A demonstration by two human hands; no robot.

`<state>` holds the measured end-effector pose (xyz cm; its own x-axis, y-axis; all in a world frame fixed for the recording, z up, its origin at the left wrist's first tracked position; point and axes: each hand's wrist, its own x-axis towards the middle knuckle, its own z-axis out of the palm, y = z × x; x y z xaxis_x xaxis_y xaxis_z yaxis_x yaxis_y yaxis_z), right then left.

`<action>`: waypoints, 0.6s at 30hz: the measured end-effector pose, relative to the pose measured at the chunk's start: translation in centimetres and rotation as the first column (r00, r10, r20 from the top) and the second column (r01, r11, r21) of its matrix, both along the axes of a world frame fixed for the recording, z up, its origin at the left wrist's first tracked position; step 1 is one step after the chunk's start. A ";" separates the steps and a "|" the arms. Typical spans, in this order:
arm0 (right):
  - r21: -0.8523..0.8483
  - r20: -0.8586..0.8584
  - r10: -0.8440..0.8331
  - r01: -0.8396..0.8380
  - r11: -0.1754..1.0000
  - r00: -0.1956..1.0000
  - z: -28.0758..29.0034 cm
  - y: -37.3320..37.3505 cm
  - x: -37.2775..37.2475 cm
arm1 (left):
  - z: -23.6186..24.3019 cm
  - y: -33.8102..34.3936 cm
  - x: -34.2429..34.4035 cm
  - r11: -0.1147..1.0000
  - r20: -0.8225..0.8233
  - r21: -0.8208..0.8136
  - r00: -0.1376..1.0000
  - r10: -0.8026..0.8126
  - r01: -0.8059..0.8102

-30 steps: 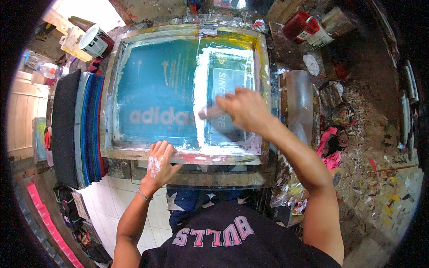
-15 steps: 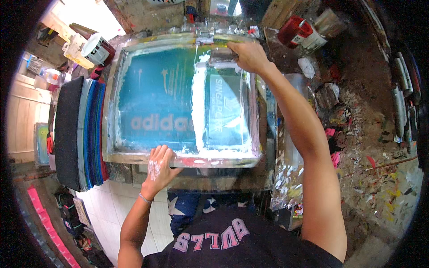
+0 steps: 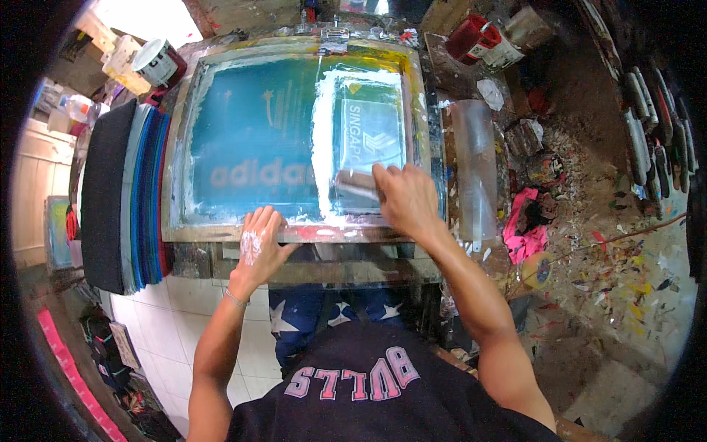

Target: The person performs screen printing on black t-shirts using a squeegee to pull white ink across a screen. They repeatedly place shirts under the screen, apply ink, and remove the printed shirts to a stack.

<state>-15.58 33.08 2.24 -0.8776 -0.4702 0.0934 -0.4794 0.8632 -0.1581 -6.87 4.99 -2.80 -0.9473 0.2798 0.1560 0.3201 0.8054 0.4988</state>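
Right hand (image 3: 403, 197) is clamped over a squeegee (image 3: 356, 184), fingers curled across its top, the tool lying crosswise near the lower end of the white-inked panel on the screen-printing frame (image 3: 294, 234). The squeegee shows only as a pale bar poking out left of the knuckles; its blade edge is hidden under the hand. Left hand (image 3: 258, 247), smeared with white ink on the back, lies flat and open on the frame's near rail, fingers spread, pressing down and gripping nothing.

The mesh (image 3: 250, 140) is teal, with a pale logo stencil on the left half and a clear rectangular stencil window on the right, ringed by thick white ink. Yellow staining runs along the frame's far rail.

Room to move: above the squeegee the inked panel runs open to the far rail. To the right, the frame's side rail sits just beside the hand, and past it a clear plastic sheet (image 3: 473, 166) lies on the paint-spattered bench. On the left, a stack of dark and blue boards (image 3: 121, 199) stands on edge against the frame. A pink rag (image 3: 524, 228) lies beyond the sheet.
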 end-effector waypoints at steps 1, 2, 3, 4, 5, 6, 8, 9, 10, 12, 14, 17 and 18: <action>-0.009 0.022 0.030 -0.029 1.000 0.999 0.3 -0.1 1.2 | -0.1 0.0 0.0 1.000 0.006 -0.002 1.000 0.003 -0.003; 0.016 0.115 0.057 -0.059 0.998 0.992 0.6 -0.1 1.8 | -0.1 0.0 0.0 1.000 0.008 -0.007 1.000 0.004 -0.004; -0.033 0.044 0.055 -0.054 0.998 0.998 0.8 0.0 2.0 | -0.2 0.0 0.0 1.000 -0.009 0.002 1.000 -0.005 0.005; -0.045 0.049 0.056 -0.054 0.998 0.997 1.1 0.2 2.1 | -0.3 -0.1 0.0 1.000 -0.027 0.011 1.000 -0.011 0.011; -0.075 0.029 0.060 -0.057 0.996 0.998 1.2 0.4 2.0 | -0.3 -0.1 0.0 1.000 -0.041 0.020 0.999 -0.011 0.012; -0.091 -0.038 0.067 -0.070 0.993 0.997 1.3 0.7 1.9 | -0.4 -0.1 0.1 1.000 -0.029 0.022 1.000 -0.004 0.005; -0.051 -0.002 0.081 -0.081 0.995 0.997 1.2 0.8 1.7 | -0.5 -0.2 0.1 1.000 -0.018 0.017 1.000 0.003 -0.002; -0.033 -0.016 0.068 -0.068 0.997 0.998 1.2 0.9 1.6 | -0.6 -0.2 0.0 1.000 -0.031 0.022 1.000 -0.003 0.004; -0.001 0.064 0.083 -0.083 0.997 0.995 1.0 0.7 1.5 | -0.6 -0.2 0.0 1.000 -0.057 -0.017 0.998 -0.009 0.008; -0.021 0.009 0.079 -0.078 0.997 0.997 0.9 0.7 1.5 | -0.7 -0.2 -0.1 1.000 -0.075 -0.023 0.997 -0.002 0.000; -0.042 0.014 0.046 -0.045 0.998 0.999 0.9 0.7 1.4 | -0.7 -0.2 -0.1 1.000 -0.071 -0.027 0.997 0.004 -0.006; -0.041 -0.006 0.105 -0.105 0.994 0.994 1.0 0.7 0.9 | -0.6 -0.2 0.0 0.999 -0.052 -0.035 0.999 -0.003 0.001; 0.015 0.054 0.098 -0.099 0.995 0.994 0.9 0.7 0.7 | -0.6 -0.2 0.0 0.999 -0.046 -0.042 0.999 -0.003 0.001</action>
<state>-14.92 33.83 3.19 -0.8303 -0.5560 0.0392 -0.5538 0.8149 -0.1711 -6.87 4.79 -3.41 -0.9388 0.2890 0.1874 0.3436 0.8245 0.4497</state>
